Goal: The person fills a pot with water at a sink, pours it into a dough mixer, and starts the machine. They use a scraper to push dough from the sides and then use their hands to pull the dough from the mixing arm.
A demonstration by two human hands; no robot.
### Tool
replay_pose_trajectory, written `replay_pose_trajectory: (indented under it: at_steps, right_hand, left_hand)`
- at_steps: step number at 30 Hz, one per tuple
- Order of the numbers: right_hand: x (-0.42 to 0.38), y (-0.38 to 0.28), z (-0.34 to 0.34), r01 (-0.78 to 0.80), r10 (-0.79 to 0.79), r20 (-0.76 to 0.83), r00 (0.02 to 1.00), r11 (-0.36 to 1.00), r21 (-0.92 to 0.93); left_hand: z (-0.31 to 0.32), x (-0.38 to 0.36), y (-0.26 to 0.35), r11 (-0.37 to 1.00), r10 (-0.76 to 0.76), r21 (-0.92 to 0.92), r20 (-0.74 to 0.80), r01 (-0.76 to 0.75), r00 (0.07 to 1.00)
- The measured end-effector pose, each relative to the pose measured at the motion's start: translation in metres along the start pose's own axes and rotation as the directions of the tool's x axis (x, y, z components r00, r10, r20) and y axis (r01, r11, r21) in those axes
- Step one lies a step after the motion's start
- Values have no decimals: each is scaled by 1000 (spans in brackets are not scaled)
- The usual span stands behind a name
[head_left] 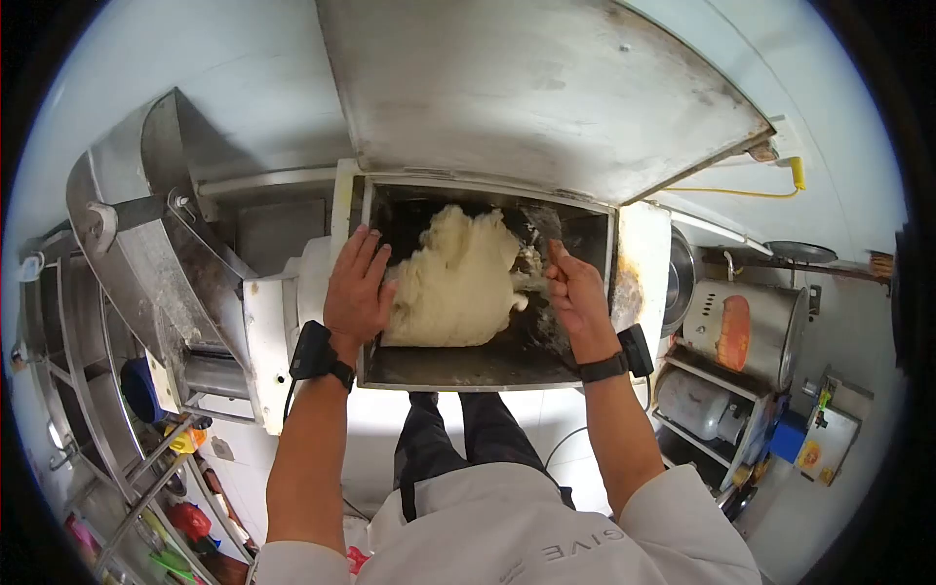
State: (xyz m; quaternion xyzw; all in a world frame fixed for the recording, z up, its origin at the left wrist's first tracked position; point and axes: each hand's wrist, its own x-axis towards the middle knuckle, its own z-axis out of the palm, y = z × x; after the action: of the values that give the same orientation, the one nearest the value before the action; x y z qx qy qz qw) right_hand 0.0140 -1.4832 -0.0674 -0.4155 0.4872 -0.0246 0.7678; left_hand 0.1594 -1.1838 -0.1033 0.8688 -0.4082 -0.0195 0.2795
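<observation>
A large mass of pale dough (453,288) lies in a deep metal mixing trough (468,372), its surface lumpy and uneven. My left hand (359,292) rests at the trough's left side with its fingers stretched out, the thumb against the dough's left edge. On the right side, my right hand (579,300) is closed around what looks like a dough scraper (542,222), its flat grey blade pointing toward the back of the trough. Loose dough scraps (530,268) lie between that hand and the main mass. My fingers partly hide the scraper's handle.
Behind the trough stands its raised metal lid (526,97). A steel machine with a curved chute (161,253) is at the left, beside metal racks (97,390). On the right are a steel cylinder (741,331) on a shelf and a blue box (788,435).
</observation>
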Motion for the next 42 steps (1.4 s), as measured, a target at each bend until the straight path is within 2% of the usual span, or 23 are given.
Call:
replay_pose_trajectory:
  at_steps: [3,5,8,12,14,17,19,22,25,28,29,31,34,35,38,42]
  right_hand:
    - [31,12,16,-10,9,52,999,1000,17]
    - [76,31,23,-132,129,64,990,991,39]
    - [97,42,36,-191,190,14,982,978,90]
    - [22,28,53,-109,108,129,986,994,0]
    - [-3,23,79,-115,107,114,988,991,70]
    - [48,62,115,-116,99,193,976,990,81]
    - [88,92,150,-146,132,171,976,987,73]
    - [100,111,173,-184,176,121,977,981,61]
    - [30,85,170,-163,148,148,978,982,94]
    - [26,83,169,-122,101,184,978,987,109]
    - [39,87,173,-110,90,170,981,987,114]
    - [84,101,182,-192,177,141,974,977,95]
    - [99,109,167,-215,203,131,970,973,85]
    - [85,106,157,-212,201,122,972,973,91]
    - [14,72,115,-70,69,149,986,998,0]
    - [-44,38,50,22,-21,30,999,999,-37]
  left_hand:
    - [0,1,-1,1000,7,-5,6,-7,1000]
    - [0,1,1,1000,-3,-5,5,3,1000]
    - [-2,3,1,1000,17,-14,-8,-17,1000]
    - [1,2,-1,1000,15,-10,1,-15,1000]
    - [0,2,-2,1000,2,-17,6,-2,1000]
    - [2,2,-2,1000,-17,0,7,17,1000]
    - [1,2,-1,999,-24,-44,19,25,1000]
    - [2,2,-3,1000,-8,-14,16,8,1000]
    - [1,3,-1,999,-20,-33,28,21,999]
    - [2,3,-3,1000,-18,6,47,18,999]
    - [3,3,-2,1000,-3,-6,48,3,999]
    - [1,3,-2,1000,-8,16,43,7,999]
    - [1,3,0,1000,-17,18,47,17,999]
    - [1,2,0,1000,-10,11,51,10,999]
    - [1,4,0,999,4,32,37,-5,999]
    - [0,1,2,1000,-4,13,23,3,1000]
